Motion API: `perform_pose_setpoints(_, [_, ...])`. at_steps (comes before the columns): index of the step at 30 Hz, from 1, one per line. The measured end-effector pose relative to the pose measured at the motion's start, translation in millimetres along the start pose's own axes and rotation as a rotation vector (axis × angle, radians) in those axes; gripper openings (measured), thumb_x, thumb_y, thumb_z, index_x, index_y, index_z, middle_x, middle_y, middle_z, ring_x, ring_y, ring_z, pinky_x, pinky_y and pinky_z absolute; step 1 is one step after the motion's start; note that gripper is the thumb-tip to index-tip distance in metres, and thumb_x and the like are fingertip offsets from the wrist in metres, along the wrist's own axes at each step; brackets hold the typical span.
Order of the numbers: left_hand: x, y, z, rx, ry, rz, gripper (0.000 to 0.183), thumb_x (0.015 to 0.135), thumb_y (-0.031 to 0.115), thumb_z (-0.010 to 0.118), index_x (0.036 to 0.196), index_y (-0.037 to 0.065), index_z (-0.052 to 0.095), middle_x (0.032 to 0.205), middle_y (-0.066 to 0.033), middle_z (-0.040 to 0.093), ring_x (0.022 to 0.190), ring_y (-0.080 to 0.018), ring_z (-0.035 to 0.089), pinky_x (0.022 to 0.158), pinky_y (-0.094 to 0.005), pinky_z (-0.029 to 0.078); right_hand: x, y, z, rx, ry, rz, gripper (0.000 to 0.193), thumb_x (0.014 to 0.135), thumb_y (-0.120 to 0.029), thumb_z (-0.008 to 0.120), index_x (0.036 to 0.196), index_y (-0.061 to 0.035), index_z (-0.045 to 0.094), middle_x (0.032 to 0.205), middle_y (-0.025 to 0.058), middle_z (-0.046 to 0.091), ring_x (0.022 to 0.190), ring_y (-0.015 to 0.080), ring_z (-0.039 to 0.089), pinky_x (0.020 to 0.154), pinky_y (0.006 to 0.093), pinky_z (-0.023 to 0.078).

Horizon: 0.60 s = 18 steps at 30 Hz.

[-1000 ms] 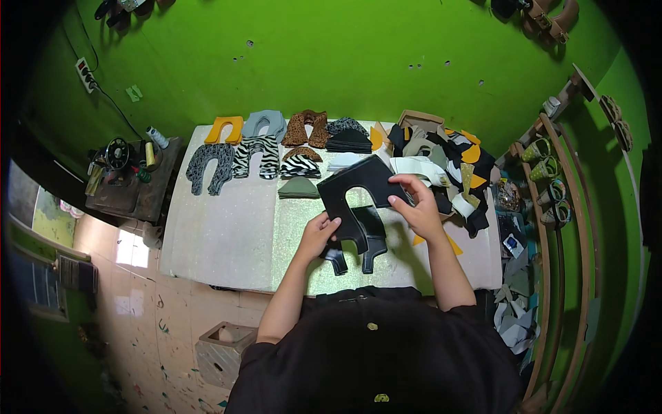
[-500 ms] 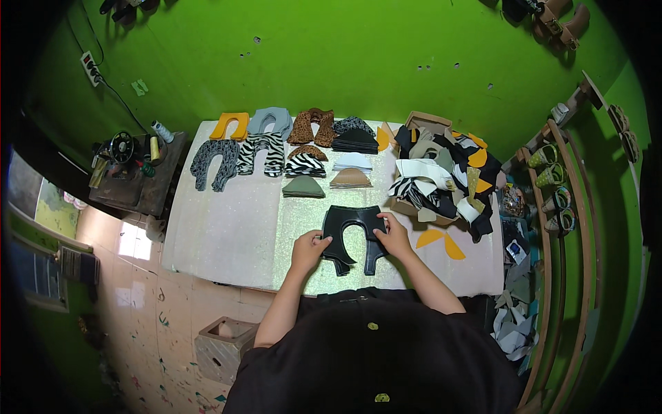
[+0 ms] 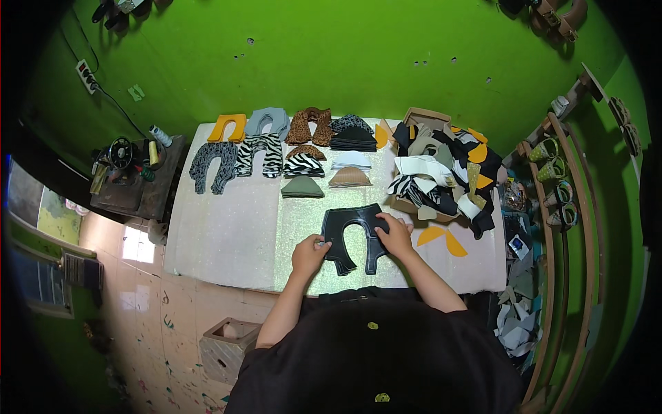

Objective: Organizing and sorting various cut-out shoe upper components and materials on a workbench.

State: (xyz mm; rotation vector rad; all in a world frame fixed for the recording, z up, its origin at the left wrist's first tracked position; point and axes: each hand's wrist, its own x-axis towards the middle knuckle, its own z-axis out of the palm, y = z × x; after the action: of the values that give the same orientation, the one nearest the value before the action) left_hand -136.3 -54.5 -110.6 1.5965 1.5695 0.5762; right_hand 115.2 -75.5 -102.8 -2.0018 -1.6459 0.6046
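Observation:
Both my hands grip a stack of black, glossy U-shaped cut pieces [image 3: 337,229], its opening facing me, at the near side of the table. My left hand [image 3: 308,254] pinches the left side, thumb on top. On the right side my right hand [image 3: 395,236] does the same, thumb over the upper face and fingers at the outer edge. The lower layers fan out a little at the left leg. Beyond it lie stacks of half-round pieces: olive green [image 3: 303,188], tan [image 3: 350,178], white [image 3: 352,161] and black [image 3: 354,140].
More U-shaped stacks, yellow [image 3: 219,128], grey [image 3: 267,121], leopard [image 3: 301,131] and zebra [image 3: 249,156], line the far left of the pale table [image 3: 214,241]. An overflowing scrap box [image 3: 414,119] stands right. Loose yellow pieces [image 3: 454,243], a sewing machine [image 3: 121,152] and a shoe rack [image 3: 578,276] surround me.
The view has shifted slightly. Both hands keep hold of the black stack, whose right side now sits tilted a little upward; its layers look slightly more fanned at the lower left.

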Motion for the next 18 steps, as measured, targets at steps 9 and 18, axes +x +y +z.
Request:
perform_pose_setpoints(9, [-4.6,10.2,-7.1,0.207,-0.032,-0.082,0.035,0.073,0.029,0.069,0.098,0.006,0.061,0.073,-0.0089,0.064,0.065,-0.0235,0.062,0.060,-0.0335,0.047,-9.1,0.1,13.5,-0.188,-0.024,-0.057,0.042,0.081,-0.033,0.058,0.120,-0.0172,0.053,0.137,0.0141,0.039,0.122,0.0316,0.035,0.095,0.0563,0.020])
perform_pose_setpoints(18, [5.3,24.5,10.9,0.258,0.131,0.554,0.041,0.081,0.018,0.056,0.121,0.009,0.054,0.123,-0.0152,0.052,0.115,-0.0297,0.047,0.090,-0.0400,0.036,-12.4,-23.4,-6.2,-0.180,0.111,-0.265,0.041,0.080,-0.026,0.059,0.118,-0.0100,0.053,0.128,0.0148,0.045,0.120,0.0307,0.039,0.097,0.0505,0.026])
